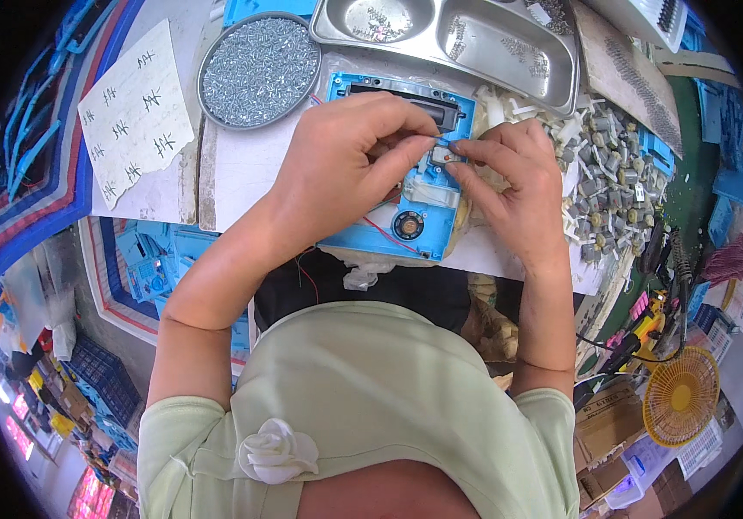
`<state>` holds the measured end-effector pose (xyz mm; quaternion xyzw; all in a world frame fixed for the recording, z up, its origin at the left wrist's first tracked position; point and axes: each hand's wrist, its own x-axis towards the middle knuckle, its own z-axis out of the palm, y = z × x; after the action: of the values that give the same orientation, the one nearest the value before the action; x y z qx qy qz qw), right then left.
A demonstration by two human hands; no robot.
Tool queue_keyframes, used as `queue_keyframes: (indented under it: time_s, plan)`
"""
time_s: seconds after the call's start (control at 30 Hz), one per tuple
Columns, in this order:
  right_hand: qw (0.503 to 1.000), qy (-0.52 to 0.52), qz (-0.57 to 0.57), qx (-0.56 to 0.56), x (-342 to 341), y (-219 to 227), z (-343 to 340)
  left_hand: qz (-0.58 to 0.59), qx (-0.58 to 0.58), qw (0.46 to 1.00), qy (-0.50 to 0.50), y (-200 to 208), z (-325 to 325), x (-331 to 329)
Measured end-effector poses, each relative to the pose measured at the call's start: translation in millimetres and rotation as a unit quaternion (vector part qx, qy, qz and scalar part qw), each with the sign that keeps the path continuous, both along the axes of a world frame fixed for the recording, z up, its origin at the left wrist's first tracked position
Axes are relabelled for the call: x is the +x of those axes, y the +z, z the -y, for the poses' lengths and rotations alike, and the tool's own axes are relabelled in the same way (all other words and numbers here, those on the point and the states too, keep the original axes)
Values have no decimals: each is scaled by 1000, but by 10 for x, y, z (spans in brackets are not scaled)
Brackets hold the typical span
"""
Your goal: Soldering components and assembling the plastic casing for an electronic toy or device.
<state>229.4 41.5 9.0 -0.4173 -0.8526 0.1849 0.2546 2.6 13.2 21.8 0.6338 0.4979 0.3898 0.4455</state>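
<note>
A light blue plastic casing (363, 236) lies open on the table in front of me. It holds a black bar-shaped part (428, 105) at its far end, a small round speaker (408, 225) near its close edge, and thin red wires (386, 232). My left hand (350, 156) reaches over the casing, thumb and forefinger pinched at its right side; what they grip is too small to make out. Opposite, my right hand (514, 173) has its thumb and forefinger closed at a small white-and-grey motor (441, 155) in the casing.
A round tray of small metal screws (261, 73) stands far left, beside a paper sheet (138, 112) with handwriting. Behind the casing sits a steel compartment tray (510, 52) with small parts. Many small motors (618, 173) are heaped at right. A yellow fan (681, 396) is lower right.
</note>
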Motion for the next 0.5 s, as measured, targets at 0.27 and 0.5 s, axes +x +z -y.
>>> queue_keyframes:
  time_s: [0.27, 0.5]
  plan:
    - [987, -25, -160, -3, -144, 58, 28, -53, 66, 996, -24, -84, -2, 44]
    - [988, 5, -152, 27, -187, 33, -28, -71, 83, 992, -59, -75, -37, 1]
